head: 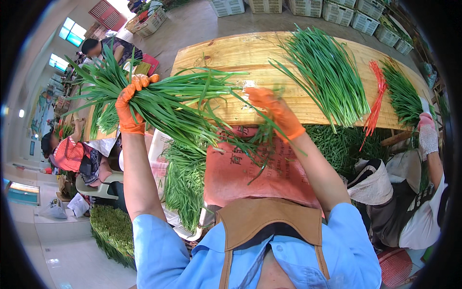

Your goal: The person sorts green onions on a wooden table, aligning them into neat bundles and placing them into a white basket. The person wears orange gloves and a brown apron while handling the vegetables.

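My left hand (pixel 132 103), in an orange glove, is closed around a large bunch of green garlic chives (pixel 180 90), its pale stalk ends pointing right over the wooden table (pixel 231 54). My right hand (pixel 269 104), also orange-gloved and slightly blurred, is beside the stalk ends. Loose green leaves lie against and hang below it; whether its fingers grip them I cannot tell. A second pile of chives (pixel 328 76) lies on the table to the right, with red ties (pixel 377 97) next to it. A red sack with writing (pixel 252 169) covers my lap.
A white crate of chives (pixel 184 180) stands at my left. On the right, a co-worker's gloved hand (pixel 427 133) touches another bunch (pixel 400 94). Other people sit at the left. Plastic crates (pixel 265 5) line the floor beyond the table. Greens (pixel 343 144) lie under the table's near edge.
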Demonstrator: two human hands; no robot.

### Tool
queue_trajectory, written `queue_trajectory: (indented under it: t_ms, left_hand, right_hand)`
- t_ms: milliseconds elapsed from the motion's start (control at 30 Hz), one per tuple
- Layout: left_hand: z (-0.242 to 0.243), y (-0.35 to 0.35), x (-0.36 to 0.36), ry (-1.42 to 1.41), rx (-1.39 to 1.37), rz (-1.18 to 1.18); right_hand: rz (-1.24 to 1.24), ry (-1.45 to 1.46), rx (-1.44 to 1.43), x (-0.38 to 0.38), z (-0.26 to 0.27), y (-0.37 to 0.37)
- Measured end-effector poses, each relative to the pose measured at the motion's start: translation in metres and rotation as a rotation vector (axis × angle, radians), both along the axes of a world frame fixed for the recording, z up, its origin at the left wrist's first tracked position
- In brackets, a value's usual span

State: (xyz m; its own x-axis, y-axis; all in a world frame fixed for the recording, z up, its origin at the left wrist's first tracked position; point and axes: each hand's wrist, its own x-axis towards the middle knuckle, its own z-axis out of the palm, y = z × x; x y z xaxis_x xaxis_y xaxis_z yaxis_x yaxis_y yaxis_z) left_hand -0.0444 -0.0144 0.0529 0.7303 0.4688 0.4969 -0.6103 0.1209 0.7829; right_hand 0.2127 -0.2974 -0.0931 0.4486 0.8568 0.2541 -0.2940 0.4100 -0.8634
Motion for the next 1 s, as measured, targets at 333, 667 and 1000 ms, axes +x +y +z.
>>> queue_trajectory:
  t_ms: [333,667,1000]
  left_hand:
    - [-0.003,-0.020,0.012,0.026,0.041,-0.024]
    - [-0.011,-0.027,0.020,0.073,0.028,-0.188]
    - [-0.027,0.006,-0.015,0.016,-0.122,-0.074]
  right_hand:
    - [0.054,0.226,0.000,-0.023,0.029,0.054]
    - [-0.117,0.066,-0.074,-0.014,0.030,0.055]
    - [-0.061,0.203,-0.104,0.074,-0.003,0.022]
